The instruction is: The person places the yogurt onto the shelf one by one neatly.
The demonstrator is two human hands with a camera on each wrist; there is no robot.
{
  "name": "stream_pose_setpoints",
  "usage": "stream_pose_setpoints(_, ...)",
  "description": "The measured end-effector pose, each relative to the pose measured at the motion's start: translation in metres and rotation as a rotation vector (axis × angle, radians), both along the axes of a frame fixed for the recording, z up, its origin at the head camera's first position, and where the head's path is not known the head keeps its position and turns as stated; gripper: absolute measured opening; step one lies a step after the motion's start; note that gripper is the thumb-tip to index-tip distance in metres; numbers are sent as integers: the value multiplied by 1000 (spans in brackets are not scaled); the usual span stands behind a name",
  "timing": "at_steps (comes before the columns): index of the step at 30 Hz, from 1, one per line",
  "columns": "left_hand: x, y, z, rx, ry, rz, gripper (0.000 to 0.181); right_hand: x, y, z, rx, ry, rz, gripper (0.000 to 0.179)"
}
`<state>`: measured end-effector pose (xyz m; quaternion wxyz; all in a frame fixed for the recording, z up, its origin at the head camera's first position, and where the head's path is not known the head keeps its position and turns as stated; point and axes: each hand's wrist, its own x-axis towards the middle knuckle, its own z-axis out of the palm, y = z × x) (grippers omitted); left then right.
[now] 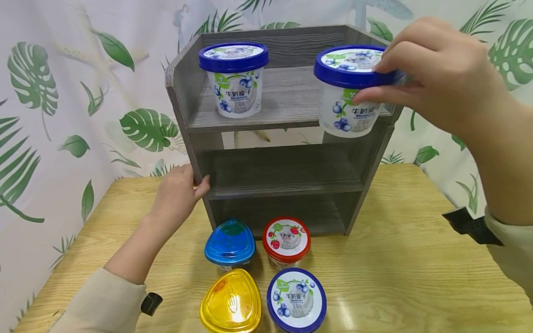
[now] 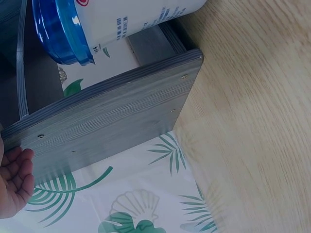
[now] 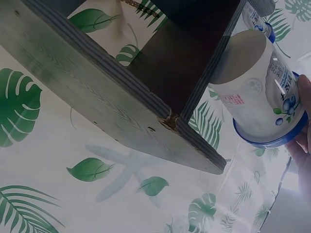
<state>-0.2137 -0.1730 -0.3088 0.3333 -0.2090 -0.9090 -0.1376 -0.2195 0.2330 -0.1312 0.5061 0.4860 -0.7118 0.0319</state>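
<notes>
My right hand [image 1: 443, 76] pinches a white tub with a dark-blue lid and blueberry print [image 1: 350, 108] by its rim, at the right front of the top shelf. In the right wrist view the tub's underside [image 3: 243, 56] shows, apart from the shelf panel. My left hand [image 1: 176, 192] grips the left side panel of the grey wooden shelf rack [image 1: 283, 169], its thumb at the front edge; curled fingers [image 2: 22, 167] lie against the panel in the left wrist view. A matching blueberry tub [image 1: 239, 95] stands at the left of the top shelf.
In front of the rack, on the wooden table [image 1: 395, 268], stand a blue-lidded tub [image 1: 230, 243], a red-lidded strawberry tub [image 1: 286, 238], a yellow-lidded tub [image 1: 231, 303] and another blueberry tub [image 1: 296, 300]. A leaf-patterned cloth [image 1: 104, 92] hangs behind.
</notes>
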Motion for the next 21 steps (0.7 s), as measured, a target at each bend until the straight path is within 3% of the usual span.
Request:
stream_pose_setpoints(3, 0, 0, 0, -3, 4, 0, 21, 22, -19, 8, 11, -23, -33, 61)
stream_pose_setpoints(6, 0, 0, 0, 1, -10, 4, 20, 30, -27, 10, 3, -52, -65, 65)
stream_pose_setpoints(13, 0, -1, 0, 16, -32, 14, 20, 22, -26, 8, -40, -108, -118, 66)
stream_pose_setpoints(21, 0, -1, 0, 23, -37, 6, 19, 14, -30, 6, -85, -95, -136, 65)
